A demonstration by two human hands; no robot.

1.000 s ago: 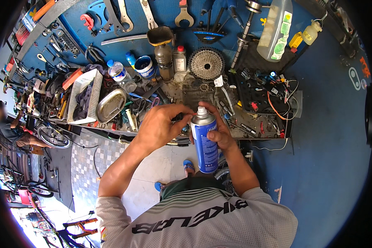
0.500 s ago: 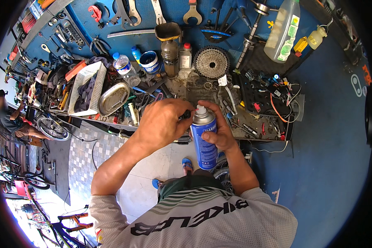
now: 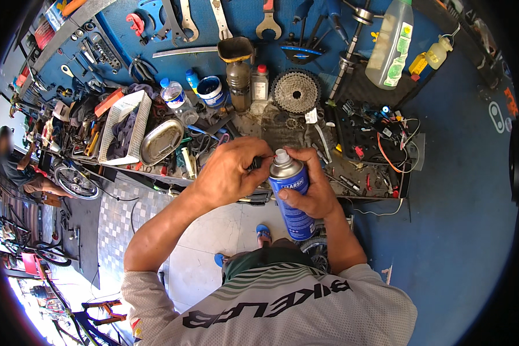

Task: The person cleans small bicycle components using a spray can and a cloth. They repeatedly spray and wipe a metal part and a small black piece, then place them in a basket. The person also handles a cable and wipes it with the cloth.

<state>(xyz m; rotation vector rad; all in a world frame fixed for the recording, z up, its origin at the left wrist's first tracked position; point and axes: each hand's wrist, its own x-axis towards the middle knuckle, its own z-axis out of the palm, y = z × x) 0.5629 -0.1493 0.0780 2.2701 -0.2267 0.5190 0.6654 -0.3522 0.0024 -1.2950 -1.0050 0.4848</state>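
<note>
While right hand [image 3: 317, 194] wraps blue spray can [image 3: 294, 218], half-curled left hand [image 3: 230, 174] pinches dark item [image 3: 255, 164], white nozzle [image 3: 281, 155] just beside that hand.

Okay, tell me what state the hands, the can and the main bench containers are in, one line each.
Spray can: held, white nozzle uncovered
Right hand: wrapped around the can
Left hand: closed on a small dark item beside the nozzle
Clear bottle: blue cap on
Red-capped bottle: upright, capped
Blue tub: open
White basket: open, dark cloth inside
Oval tray: soiled
</note>
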